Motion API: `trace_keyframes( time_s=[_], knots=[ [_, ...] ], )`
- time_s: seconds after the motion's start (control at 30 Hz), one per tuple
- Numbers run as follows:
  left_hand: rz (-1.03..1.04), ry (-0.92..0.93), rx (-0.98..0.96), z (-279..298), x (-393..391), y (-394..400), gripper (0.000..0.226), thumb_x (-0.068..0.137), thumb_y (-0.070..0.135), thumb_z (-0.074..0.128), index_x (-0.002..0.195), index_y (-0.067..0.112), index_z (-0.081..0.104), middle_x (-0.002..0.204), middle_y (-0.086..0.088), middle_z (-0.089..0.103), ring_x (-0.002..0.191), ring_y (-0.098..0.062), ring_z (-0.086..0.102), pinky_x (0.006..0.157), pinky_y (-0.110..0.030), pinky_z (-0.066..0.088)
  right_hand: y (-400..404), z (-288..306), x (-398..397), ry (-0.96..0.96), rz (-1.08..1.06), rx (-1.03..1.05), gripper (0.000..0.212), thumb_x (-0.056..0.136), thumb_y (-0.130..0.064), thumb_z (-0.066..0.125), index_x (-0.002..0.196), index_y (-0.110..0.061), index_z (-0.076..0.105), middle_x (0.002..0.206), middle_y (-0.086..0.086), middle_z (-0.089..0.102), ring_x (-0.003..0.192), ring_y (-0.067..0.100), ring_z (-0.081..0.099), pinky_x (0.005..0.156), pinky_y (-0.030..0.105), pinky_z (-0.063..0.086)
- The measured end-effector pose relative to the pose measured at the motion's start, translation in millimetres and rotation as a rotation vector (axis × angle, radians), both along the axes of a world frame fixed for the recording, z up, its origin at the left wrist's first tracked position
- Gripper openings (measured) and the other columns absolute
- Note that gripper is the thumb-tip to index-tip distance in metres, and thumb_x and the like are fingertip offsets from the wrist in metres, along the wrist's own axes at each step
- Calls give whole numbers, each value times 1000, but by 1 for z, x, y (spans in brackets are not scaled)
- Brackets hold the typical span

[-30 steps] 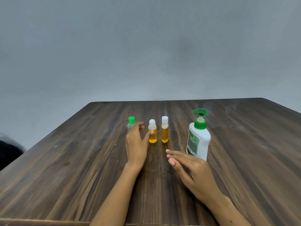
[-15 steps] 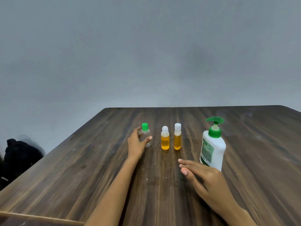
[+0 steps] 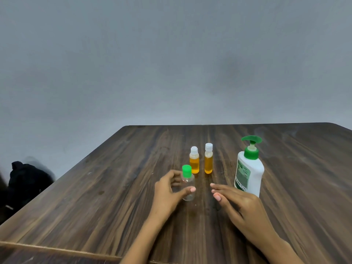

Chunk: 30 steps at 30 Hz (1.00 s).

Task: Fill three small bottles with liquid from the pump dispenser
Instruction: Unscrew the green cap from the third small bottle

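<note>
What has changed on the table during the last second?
The left hand took hold of the clear green-capped bottle and drew it toward the person, out of the row. The right hand, two orange bottles and pump dispenser stayed put.

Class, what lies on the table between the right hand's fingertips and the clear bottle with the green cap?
Only bare table, seen from the head view.

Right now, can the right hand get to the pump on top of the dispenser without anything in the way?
Probably yes. The right hand lies open and holds nothing, just beside the dispenser. The green pump stands uncovered above it, and the small bottles lie off to the left, away from that path.
</note>
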<state>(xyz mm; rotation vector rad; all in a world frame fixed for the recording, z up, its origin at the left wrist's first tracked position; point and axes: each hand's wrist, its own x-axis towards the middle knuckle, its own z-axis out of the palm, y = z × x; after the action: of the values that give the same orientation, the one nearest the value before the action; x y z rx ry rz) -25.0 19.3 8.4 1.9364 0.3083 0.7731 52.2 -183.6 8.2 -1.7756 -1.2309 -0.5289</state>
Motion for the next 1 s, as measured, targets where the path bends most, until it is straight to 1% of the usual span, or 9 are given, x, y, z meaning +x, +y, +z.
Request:
trace_keyframes(
  time_s=[0.17, 0.27, 0.43, 0.53, 0.6, 0.7, 0.77, 0.87, 1.0],
  knots=[
    [-88, -39, -3, -6, -21, -47, 39, 63, 23, 91, 94, 23, 68, 93, 16, 74, 90, 0, 69, 83, -17, 53, -1, 5, 1, 14, 4, 79, 32, 93, -37, 51, 103, -17, 73, 113, -12, 67, 105, -1, 61, 86, 25, 52],
    [-75, -60, -5, -7, -28, -58, 37, 67, 24, 88, 98, 23, 69, 96, 21, 72, 91, 4, 67, 82, -13, 52, -1, 11, -1, 65, 23, 129, 33, 91, -37, 53, 107, -15, 71, 114, -11, 67, 109, 1, 60, 89, 24, 50],
    [-64, -71, -26, -9, -32, -60, 35, 69, 20, 87, 99, 21, 70, 96, 16, 73, 93, 3, 67, 84, -15, 52, 5, 26, -12, 134, 125, 40, 42, 87, -44, 58, 121, -20, 62, 121, -13, 60, 105, 2, 61, 89, 28, 51],
    [-65, -61, -7, -10, -31, -59, 35, 70, 19, 86, 101, 22, 70, 97, 16, 73, 95, 2, 67, 85, -18, 53, 14, 29, -14, 55, 105, -66, 41, 84, -49, 61, 116, -24, 65, 114, -19, 63, 109, -2, 56, 104, 39, 39],
    [-63, -67, 1, -10, -31, -59, 35, 70, 19, 86, 101, 22, 70, 97, 15, 74, 96, 2, 67, 85, -17, 52, 19, 31, -14, 38, 72, -67, 38, 80, -51, 64, 108, -26, 68, 103, -21, 65, 103, -5, 57, 109, 39, 32],
    [-67, -71, 10, -10, -31, -59, 34, 70, 20, 86, 100, 23, 70, 96, 18, 73, 95, 4, 67, 83, -12, 50, 25, 35, -14, 50, 16, -52, 31, 75, -51, 68, 95, -27, 67, 91, -23, 64, 92, -5, 59, 110, 37, 29],
    [-62, -70, 5, -10, -31, -59, 34, 69, 22, 86, 98, 26, 70, 95, 21, 73, 94, 5, 67, 82, -11, 50, 28, 37, -14, 54, -3, -59, 24, 74, -44, 72, 89, -26, 65, 87, -21, 63, 89, -4, 59, 109, 42, 32],
    [-50, -69, 3, -11, -30, -58, 35, 68, 24, 87, 97, 31, 69, 95, 24, 72, 93, 6, 66, 81, -9, 49, 29, 42, -14, 87, 19, -49, 19, 72, -33, 78, 86, -24, 67, 84, -22, 63, 83, -3, 59, 97, 49, 42],
    [-47, -68, 7, -11, -30, -60, 35, 70, 26, 86, 101, 26, 70, 94, 22, 72, 94, 7, 66, 81, -7, 48, 27, 49, -11, 181, 79, -42, 21, 67, -35, 79, 86, -27, 73, 81, -22, 68, 81, -1, 62, 92, 48, 45]
  ],
)
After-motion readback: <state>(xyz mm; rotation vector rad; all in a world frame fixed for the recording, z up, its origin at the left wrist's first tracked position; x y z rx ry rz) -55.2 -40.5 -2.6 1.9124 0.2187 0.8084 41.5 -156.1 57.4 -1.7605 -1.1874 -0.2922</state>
